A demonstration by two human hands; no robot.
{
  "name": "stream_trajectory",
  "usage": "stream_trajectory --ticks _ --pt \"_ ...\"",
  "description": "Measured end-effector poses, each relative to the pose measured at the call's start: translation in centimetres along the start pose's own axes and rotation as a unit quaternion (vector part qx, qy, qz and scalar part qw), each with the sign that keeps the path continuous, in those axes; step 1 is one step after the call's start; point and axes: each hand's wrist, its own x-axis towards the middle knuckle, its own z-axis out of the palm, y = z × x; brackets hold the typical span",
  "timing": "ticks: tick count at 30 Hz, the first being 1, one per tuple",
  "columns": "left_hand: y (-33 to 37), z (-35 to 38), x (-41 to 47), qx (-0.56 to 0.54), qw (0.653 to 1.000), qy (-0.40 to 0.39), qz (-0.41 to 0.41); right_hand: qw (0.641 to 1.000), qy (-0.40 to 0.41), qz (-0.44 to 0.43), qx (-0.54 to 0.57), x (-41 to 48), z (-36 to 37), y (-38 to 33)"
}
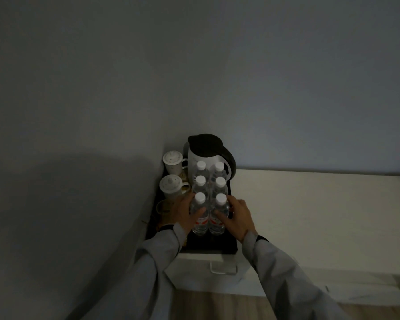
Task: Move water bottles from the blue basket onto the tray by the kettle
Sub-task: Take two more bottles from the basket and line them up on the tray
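Several clear water bottles with white caps stand in two rows on a black tray, in front of a white kettle with a black lid and handle. My left hand wraps the front left bottle. My right hand wraps the front right bottle. Both front bottles stand upright with their bases on the tray. The blue basket is out of view.
Two white lidded cups stand at the tray's left side, against the wall corner. The tray rests on a white cabinet with a drawer handle below. The room is dim. Wooden floor shows below.
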Motion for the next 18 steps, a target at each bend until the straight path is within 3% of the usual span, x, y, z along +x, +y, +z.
stream_trajectory --ticks 18 --pt "-0.04 -0.28 -0.14 0.005 1.000 -0.001 -0.004 1.000 0.009 0.004 0.003 -0.11 0.16 0.23"
